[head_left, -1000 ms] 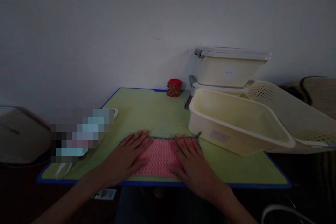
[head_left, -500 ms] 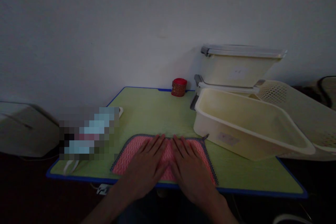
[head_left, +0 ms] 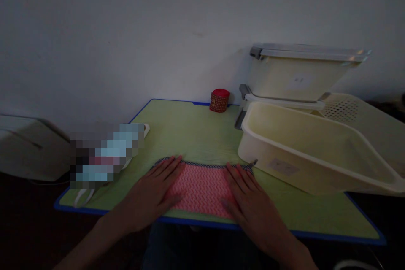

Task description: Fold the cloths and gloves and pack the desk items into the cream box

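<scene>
A pink knitted cloth [head_left: 202, 187] with a dark checked border lies flat near the front edge of the green table [head_left: 196, 135]. My left hand [head_left: 152, 192] rests palm down on the cloth's left side, fingers stretched out. My right hand [head_left: 249, 198] lies flat on its right side, fingers spread. Neither hand holds anything. The hands cover the cloth's left and right edges.
An empty cream plastic tub [head_left: 303, 152] sits tilted at the table's right, with a lidded cream box [head_left: 300, 71] behind it and a perforated basket [head_left: 357, 114] beyond. A small red container [head_left: 219, 100] stands by the wall. A blurred item [head_left: 106, 154] lies at the left.
My hands were together at the cloth's middle half a second ago and have slid apart to its left and right sides. The view has shifted slightly.
</scene>
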A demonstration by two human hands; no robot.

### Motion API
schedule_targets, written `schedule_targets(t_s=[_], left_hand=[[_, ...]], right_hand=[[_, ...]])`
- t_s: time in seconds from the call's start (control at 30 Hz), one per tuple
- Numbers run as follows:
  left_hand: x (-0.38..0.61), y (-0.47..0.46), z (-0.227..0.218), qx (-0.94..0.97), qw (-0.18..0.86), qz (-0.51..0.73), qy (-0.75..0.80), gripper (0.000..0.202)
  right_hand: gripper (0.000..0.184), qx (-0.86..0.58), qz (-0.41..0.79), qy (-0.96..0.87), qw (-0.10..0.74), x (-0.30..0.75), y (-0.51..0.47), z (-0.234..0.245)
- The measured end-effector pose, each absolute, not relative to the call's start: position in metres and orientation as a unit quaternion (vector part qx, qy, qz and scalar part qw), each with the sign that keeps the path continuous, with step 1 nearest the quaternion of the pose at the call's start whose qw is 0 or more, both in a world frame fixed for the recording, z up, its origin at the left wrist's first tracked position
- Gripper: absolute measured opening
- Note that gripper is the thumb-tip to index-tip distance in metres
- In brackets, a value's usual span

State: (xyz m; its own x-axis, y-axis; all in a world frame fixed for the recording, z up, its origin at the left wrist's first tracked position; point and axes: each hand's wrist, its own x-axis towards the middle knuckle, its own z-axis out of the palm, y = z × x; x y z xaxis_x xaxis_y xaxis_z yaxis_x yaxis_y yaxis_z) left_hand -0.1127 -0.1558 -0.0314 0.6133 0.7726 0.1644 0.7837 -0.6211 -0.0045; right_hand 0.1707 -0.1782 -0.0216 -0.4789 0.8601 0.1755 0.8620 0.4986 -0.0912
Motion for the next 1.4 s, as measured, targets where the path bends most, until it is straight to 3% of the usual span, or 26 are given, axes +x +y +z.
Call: schedule_targets(t_s=[0.27,0.43,0.53,0.63,0.87,1.23,1.4], left_hand=[[-0.126,-0.126,-0.017,-0.895,-0.025,-0.024,-0.445,0.066],[-0.129,-0.13,-0.01,-0.833,0.015,-0.091,-0.545,0.048],[-0.132,-0.128,-0.005,-0.805,0.052,-0.065,-0.588,0.051],[-0.13,-0.122,0.003,-0.785,0.054,-0.006,-0.617,0.054],[-0.109,-0.11,0.029,-0.739,0.015,0.119,-0.662,0.035],[-0.118,-0.095,0.03,-0.715,-0.066,0.116,-0.686,0.035],[-0.124,-0.09,0.019,-0.735,-0.09,0.057,-0.67,0.025]], right_hand=[[0.053,-0.429,0.033,-0.893,0.128,0.176,-0.179,-0.01],[0.034,-0.404,0.004,-0.888,0.221,0.183,-0.183,-0.005],[0.029,-0.383,-0.007,-0.89,0.249,0.189,-0.184,0.002],[0.025,-0.363,0.002,-0.899,0.245,0.195,-0.186,0.005],[0.02,-0.361,0.039,-0.899,0.244,0.209,-0.191,-0.01],[0.023,-0.359,0.023,-0.898,0.254,0.215,-0.191,-0.017],[0.023,-0.355,0.004,-0.9,0.252,0.216,-0.191,-0.018]])
